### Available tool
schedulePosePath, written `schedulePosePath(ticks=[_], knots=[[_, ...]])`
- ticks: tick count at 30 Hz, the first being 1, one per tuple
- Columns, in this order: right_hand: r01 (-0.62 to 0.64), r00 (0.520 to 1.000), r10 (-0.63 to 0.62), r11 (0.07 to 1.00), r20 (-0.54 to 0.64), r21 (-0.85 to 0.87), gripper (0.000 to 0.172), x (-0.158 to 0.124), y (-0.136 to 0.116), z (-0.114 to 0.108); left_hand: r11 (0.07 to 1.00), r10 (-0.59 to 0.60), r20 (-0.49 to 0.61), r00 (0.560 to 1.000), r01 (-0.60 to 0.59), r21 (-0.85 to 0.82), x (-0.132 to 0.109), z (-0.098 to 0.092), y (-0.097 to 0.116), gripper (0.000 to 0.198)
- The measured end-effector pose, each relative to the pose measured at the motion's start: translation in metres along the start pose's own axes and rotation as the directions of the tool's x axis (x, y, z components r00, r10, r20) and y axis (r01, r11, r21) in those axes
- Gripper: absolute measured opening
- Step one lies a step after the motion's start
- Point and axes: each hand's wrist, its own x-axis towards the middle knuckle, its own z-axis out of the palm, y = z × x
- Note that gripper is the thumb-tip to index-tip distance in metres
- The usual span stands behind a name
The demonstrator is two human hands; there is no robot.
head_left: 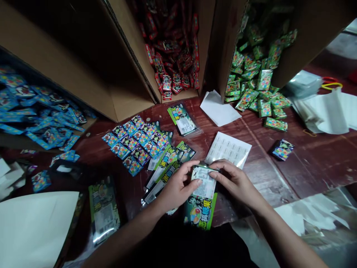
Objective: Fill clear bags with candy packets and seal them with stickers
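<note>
Both my hands hold a green and black candy pouch near the table's front edge, its printed name upside down to me. My left hand pinches its left edge, and my right hand grips the upper right corner with the thumb on the white label panel. Just beyond my right hand lies a white sticker sheet with rows of small labels. Left of my left hand, several similar pouches overlap in a fan. Beside these, small blue and purple candy boxes lie in rows.
Cardboard cartons behind hold blue packets, red packets and green boxes, some spilling out. A pouch stack and white paper lie mid-table. Another pouch is at left. A small box sits at right.
</note>
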Motion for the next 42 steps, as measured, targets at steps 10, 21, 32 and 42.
schedulePosePath(ticks=[10,21,32,42], knots=[[-0.232,0.939,0.283,0.940,-0.193,0.251,0.024,-0.024,0.010,0.020,0.982,0.059,-0.091,0.994,-0.042,0.186,0.018,-0.017,0.000,0.021],[-0.207,0.962,0.236,0.959,-0.138,0.194,0.025,-0.004,-0.001,0.007,0.990,0.000,-0.084,0.996,0.012,0.144,0.035,-0.023,0.014,0.018],[-0.450,0.877,0.481,0.828,-0.013,0.334,0.032,0.018,-0.016,-0.004,0.973,-0.129,-0.011,0.992,0.129,0.190,0.053,-0.035,0.026,0.018],[-0.234,0.970,0.241,0.952,-0.014,0.197,0.019,0.008,-0.004,0.003,0.984,-0.039,0.058,0.998,0.028,0.174,0.054,-0.039,0.010,0.013]])
